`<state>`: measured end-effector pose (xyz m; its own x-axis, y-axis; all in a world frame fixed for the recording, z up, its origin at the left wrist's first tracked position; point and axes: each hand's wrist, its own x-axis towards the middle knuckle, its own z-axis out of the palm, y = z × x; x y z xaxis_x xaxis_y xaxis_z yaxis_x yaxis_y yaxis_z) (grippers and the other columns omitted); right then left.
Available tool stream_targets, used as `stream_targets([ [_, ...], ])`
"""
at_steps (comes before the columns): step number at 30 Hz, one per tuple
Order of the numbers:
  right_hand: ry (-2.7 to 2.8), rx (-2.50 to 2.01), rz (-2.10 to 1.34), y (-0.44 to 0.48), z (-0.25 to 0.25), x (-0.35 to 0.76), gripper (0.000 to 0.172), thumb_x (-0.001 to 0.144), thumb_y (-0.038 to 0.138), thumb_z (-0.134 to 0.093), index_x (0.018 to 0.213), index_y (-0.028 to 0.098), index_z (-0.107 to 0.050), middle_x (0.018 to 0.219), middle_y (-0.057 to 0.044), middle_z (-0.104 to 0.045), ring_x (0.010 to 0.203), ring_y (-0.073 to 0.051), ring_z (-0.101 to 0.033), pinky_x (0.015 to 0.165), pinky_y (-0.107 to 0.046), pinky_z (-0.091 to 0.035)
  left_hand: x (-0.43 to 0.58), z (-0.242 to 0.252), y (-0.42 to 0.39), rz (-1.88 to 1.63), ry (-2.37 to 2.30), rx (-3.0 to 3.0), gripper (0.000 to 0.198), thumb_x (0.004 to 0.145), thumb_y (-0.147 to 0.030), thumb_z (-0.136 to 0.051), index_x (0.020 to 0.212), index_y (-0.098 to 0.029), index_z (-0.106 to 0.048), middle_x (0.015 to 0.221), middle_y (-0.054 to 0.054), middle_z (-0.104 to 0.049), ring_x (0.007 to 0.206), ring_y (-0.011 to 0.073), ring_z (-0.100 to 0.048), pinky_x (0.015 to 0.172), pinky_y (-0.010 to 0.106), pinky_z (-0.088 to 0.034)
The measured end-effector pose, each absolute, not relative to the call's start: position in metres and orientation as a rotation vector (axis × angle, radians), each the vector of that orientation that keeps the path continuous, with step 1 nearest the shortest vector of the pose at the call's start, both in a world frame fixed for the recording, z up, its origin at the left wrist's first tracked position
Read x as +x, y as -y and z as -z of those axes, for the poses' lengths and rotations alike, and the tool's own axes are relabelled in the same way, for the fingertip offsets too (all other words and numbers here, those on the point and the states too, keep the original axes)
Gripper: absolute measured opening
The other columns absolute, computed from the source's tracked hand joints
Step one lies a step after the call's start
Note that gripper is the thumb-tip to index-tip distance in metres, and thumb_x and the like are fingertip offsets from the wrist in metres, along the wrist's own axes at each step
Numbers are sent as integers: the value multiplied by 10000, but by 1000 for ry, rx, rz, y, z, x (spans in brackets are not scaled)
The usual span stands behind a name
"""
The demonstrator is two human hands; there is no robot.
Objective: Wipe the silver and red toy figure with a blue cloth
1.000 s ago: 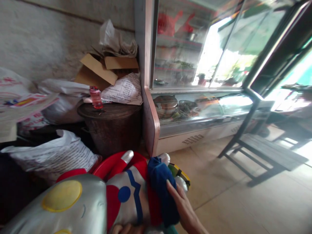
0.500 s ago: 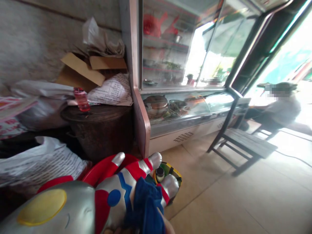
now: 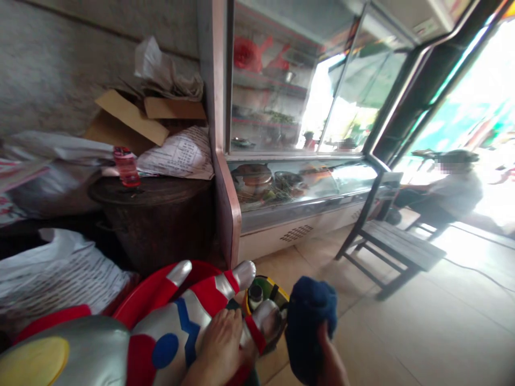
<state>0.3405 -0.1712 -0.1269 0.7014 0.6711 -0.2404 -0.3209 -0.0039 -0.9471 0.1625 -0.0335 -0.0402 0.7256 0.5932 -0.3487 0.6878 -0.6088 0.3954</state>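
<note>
A large silver and red stuffed doll (image 3: 139, 324) with blue and yellow patches lies over the red tub (image 3: 151, 289). My left hand (image 3: 221, 340) rests on its lower body near one leg, fingers curled over it. To the right, apart from the doll, my right hand (image 3: 333, 358) grips a bunched dark blue cloth (image 3: 309, 316), with the thumb showing on its side. Beside the doll's feet is a yellow and green bag (image 3: 279, 292) with a dark-capped bottle (image 3: 255, 296) in it.
A glass-fronted display cabinet (image 3: 235, 214) stands ahead, with a wooden chair (image 3: 402, 244) to its right. On the left, a dark drum (image 3: 161, 225) carries a pink bottle (image 3: 126, 167) and printed sacks (image 3: 181, 155). A seated person (image 3: 456, 185) is farther right.
The blue cloth has moved off the doll's body to the right in my right hand. My left hand has come into clear view on the doll. The camera view has shifted slightly.
</note>
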Motion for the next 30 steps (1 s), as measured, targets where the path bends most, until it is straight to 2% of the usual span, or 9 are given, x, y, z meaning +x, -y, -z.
stream_targets([
  [2,477,-1556,-769,164,150,312,702,675,820,-757,1053,231,-809,1158,-134,-795,1313,-428,-619,1136,-570,-469,163,64,32,213,-968,2445,626,799,-274,-657,1372,-22,-629,1416,209,-628,1361,374,-536,1245,472,-347],
  [4,671,-1675,-701,151,170,286,565,661,717,-833,1006,269,-821,1231,-103,-773,1423,-407,-520,1242,-551,-332,160,83,34,221,-981,2495,571,774,-299,-652,1280,-38,-699,1370,216,-655,1351,393,-539,1249,492,-338],
  [7,647,-1689,-659,131,183,275,512,770,703,-735,1050,284,-821,1303,-91,-740,1492,-367,-443,1284,-541,-251,158,98,37,354,-966,2554,728,846,-349,-617,1468,14,-515,1573,249,-446,1510,401,-357,1316,501,-181],
  [10,374,-1546,-696,118,178,300,634,732,742,-734,1129,253,-804,1376,-82,-707,1528,-354,-387,1275,-485,-293,156,103,36,311,-992,2554,763,873,-376,-657,1511,-12,-452,1590,221,-426,1504,369,-381,1316,465,-202],
  [15,-37,-1121,-1050,117,166,347,867,608,878,-732,1129,187,-793,1106,-104,-817,1197,-387,-707,1084,-529,-528,150,117,31,-22,-947,2650,736,839,-485,-760,1410,-48,-602,1435,193,-613,1354,370,-565,1247,442,-372],
  [18,-17,-984,-1300,120,174,349,783,578,777,-841,1055,157,-812,1043,-128,-825,1104,-379,-748,1046,-499,-556,149,126,32,-8,-927,2657,787,843,-512,-762,1437,-37,-563,1460,209,-585,1384,391,-533,1263,480,-344],
  [23,67,-1104,-997,112,187,337,654,519,526,-963,1078,227,-803,1200,-81,-792,1345,-369,-605,1082,-419,-531,159,107,28,-3,-949,2541,705,835,-438,-791,1414,-81,-608,1440,189,-617,1382,375,-535,1241,491,-372],
  [26,-4,-1199,-868,101,180,333,643,544,554,-941,1081,229,-797,1240,-64,-778,1412,-368,-538,1138,-424,-492,172,74,10,-61,-1004,2518,586,918,-306,-687,1467,-146,-563,1514,125,-565,1462,288,-456,1262,422,-348],
  [30,-37,-1227,-949,105,167,340,709,609,632,-894,1168,217,-764,1250,-62,-779,1363,-364,-594,1121,-457,-511,191,42,-32,49,-1213,2578,867,871,-301,-761,1593,-97,-327,1664,144,-351,1579,306,-228,1312,443,-205],
])
